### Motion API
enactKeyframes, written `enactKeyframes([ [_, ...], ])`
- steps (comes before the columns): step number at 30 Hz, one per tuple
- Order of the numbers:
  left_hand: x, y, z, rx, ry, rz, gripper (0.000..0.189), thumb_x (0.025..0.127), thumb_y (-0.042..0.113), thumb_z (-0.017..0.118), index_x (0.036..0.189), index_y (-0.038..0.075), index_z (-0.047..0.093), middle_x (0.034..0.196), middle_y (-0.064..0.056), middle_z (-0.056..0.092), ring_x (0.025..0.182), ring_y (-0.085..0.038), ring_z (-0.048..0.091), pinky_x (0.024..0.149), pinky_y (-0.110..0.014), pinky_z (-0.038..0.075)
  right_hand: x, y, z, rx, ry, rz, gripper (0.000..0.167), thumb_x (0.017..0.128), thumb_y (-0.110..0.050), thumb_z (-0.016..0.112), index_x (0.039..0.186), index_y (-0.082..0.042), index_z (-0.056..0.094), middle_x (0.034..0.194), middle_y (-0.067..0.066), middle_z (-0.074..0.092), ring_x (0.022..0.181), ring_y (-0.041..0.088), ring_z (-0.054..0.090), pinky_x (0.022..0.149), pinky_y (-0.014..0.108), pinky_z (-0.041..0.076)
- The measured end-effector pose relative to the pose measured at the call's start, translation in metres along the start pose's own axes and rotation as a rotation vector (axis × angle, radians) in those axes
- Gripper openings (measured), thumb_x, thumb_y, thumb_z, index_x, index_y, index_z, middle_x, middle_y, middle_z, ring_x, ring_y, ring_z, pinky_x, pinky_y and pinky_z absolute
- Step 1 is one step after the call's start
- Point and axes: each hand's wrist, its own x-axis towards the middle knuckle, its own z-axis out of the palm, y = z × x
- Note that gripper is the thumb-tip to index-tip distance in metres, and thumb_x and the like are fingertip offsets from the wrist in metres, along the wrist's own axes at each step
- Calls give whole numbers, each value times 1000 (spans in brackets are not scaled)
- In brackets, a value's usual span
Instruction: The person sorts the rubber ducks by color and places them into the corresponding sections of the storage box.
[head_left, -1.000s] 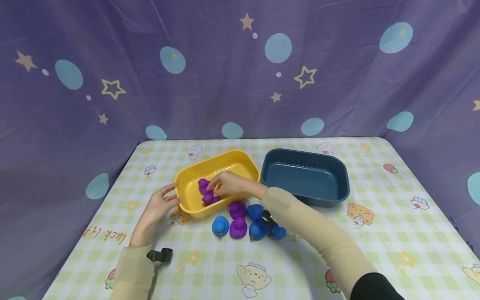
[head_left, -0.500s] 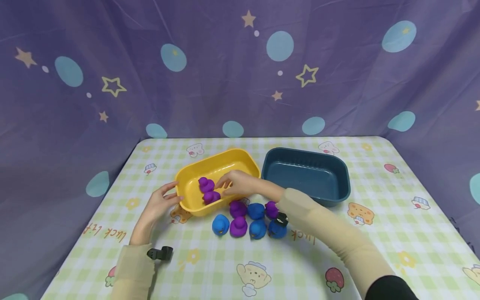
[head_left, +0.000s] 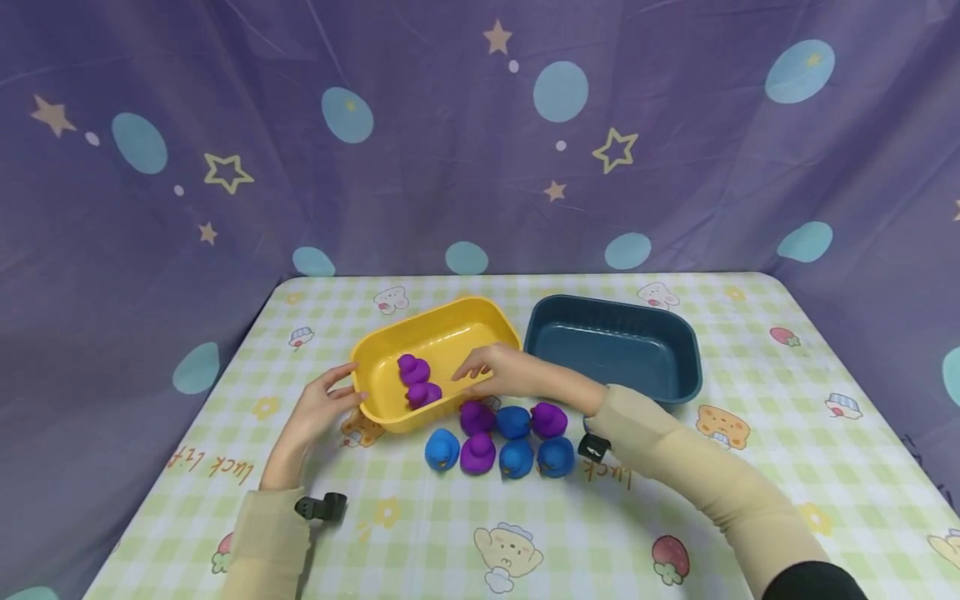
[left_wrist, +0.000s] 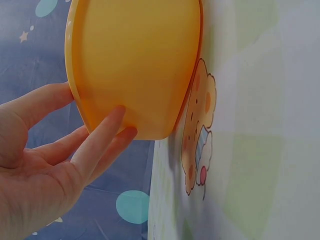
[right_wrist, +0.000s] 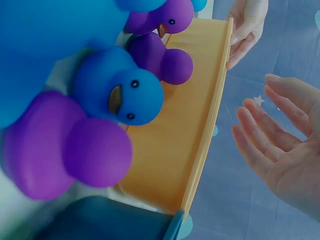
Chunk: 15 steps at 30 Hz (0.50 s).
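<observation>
Two purple rubber ducks [head_left: 423, 394] sit side by side in the left half of the yellow bin [head_left: 480, 312]. My left hand [head_left: 321, 410] touches that bin's left end; in the left wrist view its extended fingers [left_wrist: 102, 137] lie against the outer wall and rim. Over the bin's front rim hovers my right hand [head_left: 504, 371], fingers loosely spread and holding nothing, as the right wrist view also shows. In front of the bin, several blue ducks [head_left: 516, 458] and purple ducks [head_left: 477, 455] stand in a group on the table.
A dark teal bin [head_left: 611, 354] stands to the right, its near left corner behind my right forearm. The checked tablecloth [head_left: 420, 550] covers the table. Behind it hangs a purple curtain [head_left: 420, 200] with stars and ovals.
My right hand has drawn back rightward from the purple ducks inside the yellow bin, its fingers coming off them. A purple duck behind the forearm is uncovered. My left hand stays put.
</observation>
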Motion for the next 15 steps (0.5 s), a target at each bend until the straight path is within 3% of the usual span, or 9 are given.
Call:
enactKeyframes([
  [15,0,0,0,4,1,7,64,82,12,59,137,1,28,142,-21,22,119,-37,40,96,-42,36,-41,13,0,22,114,23,22,81,-9,61,102,-2,65,101,8,63,91,22,58,78,35,50],
])
